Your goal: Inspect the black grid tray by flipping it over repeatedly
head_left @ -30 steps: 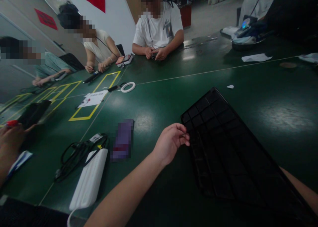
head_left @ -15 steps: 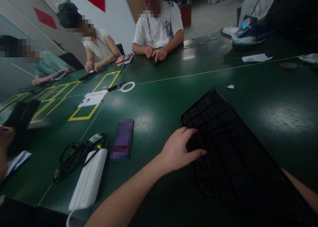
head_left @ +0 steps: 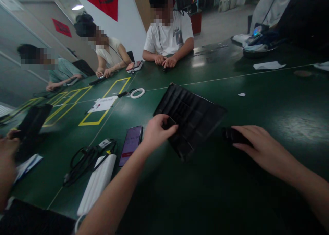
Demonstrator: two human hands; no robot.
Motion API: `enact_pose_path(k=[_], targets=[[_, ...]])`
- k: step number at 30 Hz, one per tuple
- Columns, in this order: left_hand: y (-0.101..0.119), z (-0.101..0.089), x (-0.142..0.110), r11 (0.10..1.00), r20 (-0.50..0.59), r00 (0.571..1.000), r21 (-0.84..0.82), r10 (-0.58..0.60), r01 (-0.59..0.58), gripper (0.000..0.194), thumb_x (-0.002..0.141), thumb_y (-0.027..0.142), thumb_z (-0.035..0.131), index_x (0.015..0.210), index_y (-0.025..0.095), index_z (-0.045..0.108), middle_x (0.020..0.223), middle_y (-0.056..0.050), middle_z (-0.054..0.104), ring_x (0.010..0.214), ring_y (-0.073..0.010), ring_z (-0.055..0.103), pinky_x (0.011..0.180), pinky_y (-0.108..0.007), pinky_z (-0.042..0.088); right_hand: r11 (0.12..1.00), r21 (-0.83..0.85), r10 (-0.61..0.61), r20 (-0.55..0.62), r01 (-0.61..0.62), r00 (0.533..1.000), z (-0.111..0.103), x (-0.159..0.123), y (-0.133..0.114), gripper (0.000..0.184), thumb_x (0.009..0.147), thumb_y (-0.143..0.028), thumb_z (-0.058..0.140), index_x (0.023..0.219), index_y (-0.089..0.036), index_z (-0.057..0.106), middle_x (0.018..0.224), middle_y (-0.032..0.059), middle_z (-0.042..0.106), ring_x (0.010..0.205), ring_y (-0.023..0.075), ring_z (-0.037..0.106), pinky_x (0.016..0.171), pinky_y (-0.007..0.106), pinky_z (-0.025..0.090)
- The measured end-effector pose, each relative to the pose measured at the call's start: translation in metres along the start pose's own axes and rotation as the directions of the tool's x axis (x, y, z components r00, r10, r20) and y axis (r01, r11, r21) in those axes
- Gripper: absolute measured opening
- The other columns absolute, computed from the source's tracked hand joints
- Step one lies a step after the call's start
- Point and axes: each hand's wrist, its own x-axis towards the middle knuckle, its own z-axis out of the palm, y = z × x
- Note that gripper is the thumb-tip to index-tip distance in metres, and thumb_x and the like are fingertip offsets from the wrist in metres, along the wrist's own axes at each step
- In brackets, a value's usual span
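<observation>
My left hand [head_left: 158, 132] is closed on the near left side of a black gridded panel [head_left: 191, 116], thumb and fingers around a dark part of it. Raised ribs divide the panel's face into squares; it is tilted above the green table, its right edge smeared by motion. To the right, my right hand [head_left: 259, 149] is closed around a short black object [head_left: 239, 137] whose blunt end points left, toward the panel. What this object is cannot be made out. A gap shows between it and the panel.
Left of my left arm lie a phone [head_left: 131, 144] with its screen lit, a white power strip [head_left: 99, 183] and a coiled black cable [head_left: 82, 159]. A white ring [head_left: 137, 93] and a paper sheet [head_left: 102, 104] lie farther off. Other people sit around the table.
The black panel has moved left and away from me and looks much smaller. My right hand, mostly hidden behind it before, now shows apart from it, holding the short black object.
</observation>
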Motion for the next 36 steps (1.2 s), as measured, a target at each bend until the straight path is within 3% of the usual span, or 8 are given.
enact_pose_path(k=[3,7,14,19,24,28,32,36], targets=[[-0.043,-0.018,0.034,0.935,-0.054,0.968,0.25,-0.245,0.251,0.042,0.071,0.052,0.052,0.087,0.014,0.063,0.074,-0.005,0.062,0.07,-0.0197,0.058,0.058,-0.027,0.041,0.997,0.01,0.082,-0.007,-0.082,0.997,-0.002,0.002,0.007,0.056,0.081,-0.064,0.025,0.119,-0.027,0.042,0.111,0.0055,0.051,0.106,0.0257,0.043,0.085,0.05,0.045],[-0.086,-0.032,0.07,0.756,-0.065,0.859,0.445,-0.507,0.48,0.045,0.072,0.055,0.046,0.077,0.015,0.066,0.082,-0.011,0.066,0.082,-0.0264,0.06,0.064,-0.03,0.044,0.989,0.015,0.145,0.029,-0.145,0.989,0.0,0.002,0.011,0.059,0.079,-0.064,0.026,0.118,-0.024,0.044,0.112,0.0063,0.051,0.108,0.0271,0.041,0.088,0.052,0.043],[-0.115,-0.022,0.085,0.676,-0.068,0.786,0.47,-0.614,0.568,0.052,0.07,0.053,0.049,0.09,0.009,0.067,0.096,-0.021,0.065,0.094,-0.0354,0.059,0.071,-0.038,0.047,0.994,-0.071,0.089,0.007,-0.088,0.996,0.005,0.002,0.013,0.066,0.08,-0.068,0.017,0.119,-0.022,0.045,0.112,0.0069,0.052,0.108,0.0267,0.042,0.086,0.051,0.045],[-0.106,-0.036,0.064,0.727,-0.06,0.839,0.467,-0.541,0.503,0.052,0.078,0.052,0.039,0.103,0.01,0.061,0.105,-0.019,0.063,0.1,-0.0339,0.057,0.078,-0.039,0.045,0.993,-0.107,0.053,-0.027,-0.056,0.998,0.005,0.002,0.014,0.063,0.081,-0.065,0.017,0.119,-0.022,0.044,0.111,0.0065,0.053,0.106,0.0261,0.044,0.083,0.05,0.048],[-0.088,-0.076,-0.012,0.879,0.011,0.937,0.35,-0.35,0.325,0.047,0.086,0.05,0.027,0.114,0.02,0.049,0.089,-0.004,0.069,0.085,-0.0227,0.062,0.074,-0.03,0.045,0.992,-0.121,0.025,-0.069,-0.033,0.997,0.003,0.003,0.009,0.065,0.081,-0.065,0.015,0.114,-0.02,0.049,0.106,0.0084,0.056,0.1,0.027,0.048,0.077,0.049,0.051],[-0.09,-0.082,-0.058,0.89,0.102,0.92,0.311,-0.379,0.332,0.044,0.086,0.049,0.025,0.115,0.022,0.045,0.088,-0.002,0.069,0.087,-0.0225,0.062,0.075,-0.03,0.044,0.995,-0.089,0.041,-0.041,-0.045,0.998,0.003,0.002,0.009,0.067,0.081,-0.066,0.016,0.115,-0.019,0.049,0.106,0.0092,0.056,0.101,0.0288,0.046,0.077,0.051,0.05],[-0.102,-0.069,-0.054,0.866,0.133,0.887,0.323,-0.441,0.382,0.042,0.087,0.044,0.025,0.117,0.02,0.043,0.089,-0.003,0.069,0.096,-0.0232,0.06,0.081,-0.031,0.042,0.996,-0.048,0.081,0.002,-0.081,0.997,0.005,0.0,0.015,0.061,0.08,-0.064,0.023,0.118,-0.022,0.046,0.111,0.0075,0.053,0.106,0.0289,0.042,0.084,0.053,0.046],[-0.107,-0.073,-0.028,0.791,0.052,0.858,0.42,-0.51,0.445,0.041,0.088,0.04,0.024,0.116,0.018,0.045,0.09,-0.006,0.068,0.097,-0.0251,0.059,0.079,-0.032,0.042,0.995,-0.03,0.096,0.028,-0.095,0.995,0.009,0.001,0.02,0.06,0.08,-0.063,0.027,0.12,-0.022,0.045,0.113,0.0077,0.052,0.108,0.0291,0.04,0.087,0.054,0.043]])
